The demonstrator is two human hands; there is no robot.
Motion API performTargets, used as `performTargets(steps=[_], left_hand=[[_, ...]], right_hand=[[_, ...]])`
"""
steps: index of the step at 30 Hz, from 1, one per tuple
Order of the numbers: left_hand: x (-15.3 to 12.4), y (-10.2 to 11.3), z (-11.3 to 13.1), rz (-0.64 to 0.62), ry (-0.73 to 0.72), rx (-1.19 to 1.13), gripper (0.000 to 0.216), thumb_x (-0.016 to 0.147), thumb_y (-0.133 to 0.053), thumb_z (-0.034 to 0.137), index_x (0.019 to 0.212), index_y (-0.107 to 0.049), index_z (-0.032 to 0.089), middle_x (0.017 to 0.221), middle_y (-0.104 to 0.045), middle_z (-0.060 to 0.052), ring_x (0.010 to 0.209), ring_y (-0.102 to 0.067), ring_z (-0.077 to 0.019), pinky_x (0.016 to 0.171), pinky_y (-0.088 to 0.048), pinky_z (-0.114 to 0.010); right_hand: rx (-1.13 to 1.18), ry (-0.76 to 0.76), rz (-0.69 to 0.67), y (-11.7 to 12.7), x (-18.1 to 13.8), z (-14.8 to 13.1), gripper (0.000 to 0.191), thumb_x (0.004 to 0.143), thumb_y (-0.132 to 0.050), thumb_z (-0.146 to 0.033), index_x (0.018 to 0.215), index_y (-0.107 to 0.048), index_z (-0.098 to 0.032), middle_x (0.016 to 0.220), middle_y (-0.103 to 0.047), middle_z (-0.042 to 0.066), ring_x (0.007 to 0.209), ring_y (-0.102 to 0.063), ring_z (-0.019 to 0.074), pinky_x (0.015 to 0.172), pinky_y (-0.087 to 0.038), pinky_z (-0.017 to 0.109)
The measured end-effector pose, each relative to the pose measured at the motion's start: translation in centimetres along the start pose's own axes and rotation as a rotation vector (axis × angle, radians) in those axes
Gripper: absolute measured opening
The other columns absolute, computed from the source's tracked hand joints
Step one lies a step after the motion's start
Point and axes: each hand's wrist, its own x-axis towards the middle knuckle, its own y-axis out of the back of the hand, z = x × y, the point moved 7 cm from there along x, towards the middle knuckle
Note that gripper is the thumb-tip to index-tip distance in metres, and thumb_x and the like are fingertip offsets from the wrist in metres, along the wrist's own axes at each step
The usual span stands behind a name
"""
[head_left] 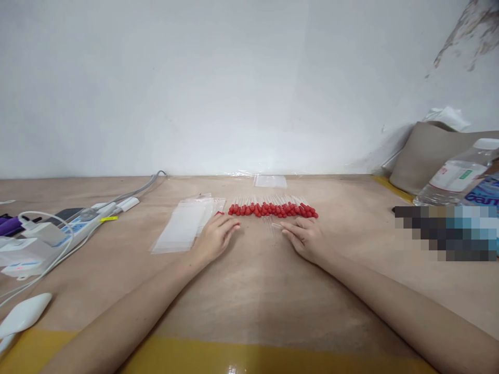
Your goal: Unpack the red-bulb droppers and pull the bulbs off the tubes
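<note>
A row of droppers point(273, 209) with red rubber bulbs and thin clear tubes lies across the table, bulbs toward me. Just left of the row, my left hand point(217, 235) is closed in a pinch, with a small red rubber bulb point(237, 224) showing at its fingertips. My right hand point(306, 238), in front of the row's right part, pinches a clear glass tube point(276, 225) that points left. A few loose glass tubes point(268, 222) lie between the hands. Beside my left hand are clear plastic bags point(177, 226), partly overlapping.
Another clear bag point(270, 181) lies by the wall. At left are a power strip point(83, 224) with plugs and cables, and a white spoon-shaped object point(25, 314). At right stand a plastic bottle point(452, 179) and a grey-brown container point(415, 156). Yellow tape point(187, 356) marks the front edge.
</note>
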Motion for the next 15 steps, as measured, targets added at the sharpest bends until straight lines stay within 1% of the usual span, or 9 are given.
performTargets(steps=[1, 3, 5, 7, 9, 11, 15], left_hand=[[0.2, 0.3, -1.1, 0.040, 0.051, -0.016, 0.021, 0.088, -0.041, 0.025, 0.097, -0.058, 0.018, 0.090, -0.056, -0.005, 0.081, -0.054, -0.0155, 0.075, -0.045, -0.030], [0.5, 0.6, -3.5, 0.097, 0.174, -0.011, 0.023, 0.087, -0.040, 0.022, 0.102, -0.058, 0.018, 0.092, -0.051, -0.006, 0.081, -0.052, -0.0159, 0.073, -0.045, -0.028], [0.6, 0.8, -5.8, 0.117, 0.300, 0.033, 0.026, 0.084, -0.040, 0.018, 0.102, -0.058, 0.016, 0.090, -0.048, -0.007, 0.083, -0.052, -0.0176, 0.075, -0.045, -0.030], [0.5, 1.0, -7.5, 0.116, 0.395, 0.065, 0.028, 0.081, -0.041, 0.015, 0.103, -0.058, 0.014, 0.089, -0.047, -0.008, 0.085, -0.052, -0.0187, 0.077, -0.045, -0.031], [0.4, 1.2, -8.7, 0.118, 0.453, 0.081, 0.028, 0.080, -0.043, 0.016, 0.103, -0.058, 0.015, 0.088, -0.048, -0.007, 0.081, -0.054, -0.0178, 0.076, -0.045, -0.030], [0.4, 1.2, -9.3, 0.110, 0.481, 0.089, 0.026, 0.079, -0.046, 0.020, 0.102, -0.057, 0.016, 0.087, -0.052, -0.005, 0.076, -0.055, -0.0166, 0.075, -0.046, -0.029], [0.0, 0.5, -10.3, 0.042, 0.553, 0.094, 0.023, 0.077, -0.050, 0.028, 0.096, -0.056, 0.017, 0.082, -0.059, -0.004, 0.068, -0.057, -0.0156, 0.068, -0.046, -0.028]], right_hand=[[0.000, -0.063, -0.038, -0.3, 0.1, 0.4, 0.023, 0.084, -0.045, -0.021, 0.100, -0.061, -0.019, 0.070, -0.054, 0.003, 0.066, -0.052, 0.0149, 0.066, -0.044, 0.031], [0.031, -0.154, -0.117, -1.0, 0.4, 0.8, 0.027, 0.084, -0.040, -0.019, 0.101, -0.060, -0.018, 0.074, -0.052, 0.004, 0.067, -0.051, 0.0144, 0.064, -0.044, 0.029], [0.060, -0.234, -0.156, -1.5, 0.6, 1.0, 0.028, 0.080, -0.039, -0.013, 0.100, -0.058, -0.016, 0.077, -0.051, 0.005, 0.069, -0.052, 0.0147, 0.065, -0.044, 0.028], [0.078, -0.297, -0.175, -1.9, 0.8, 1.1, 0.025, 0.075, -0.040, -0.009, 0.094, -0.056, -0.015, 0.078, -0.052, 0.005, 0.071, -0.052, 0.0152, 0.065, -0.043, 0.028], [0.105, -0.334, -0.174, -2.1, 1.0, 1.3, 0.019, 0.071, -0.041, -0.008, 0.083, -0.053, -0.016, 0.075, -0.053, 0.004, 0.069, -0.051, 0.0149, 0.062, -0.042, 0.027], [0.133, -0.330, -0.158, -2.2, 1.1, 1.3, 0.014, 0.071, -0.040, -0.008, 0.076, -0.050, -0.018, 0.073, -0.052, 0.003, 0.067, -0.050, 0.0142, 0.060, -0.041, 0.026], [0.173, -0.285, -0.128, -2.4, 1.1, 0.9, 0.011, 0.075, -0.043, -0.012, 0.074, -0.053, -0.017, 0.079, -0.051, 0.005, 0.068, -0.050, 0.0134, 0.062, -0.042, 0.026]])
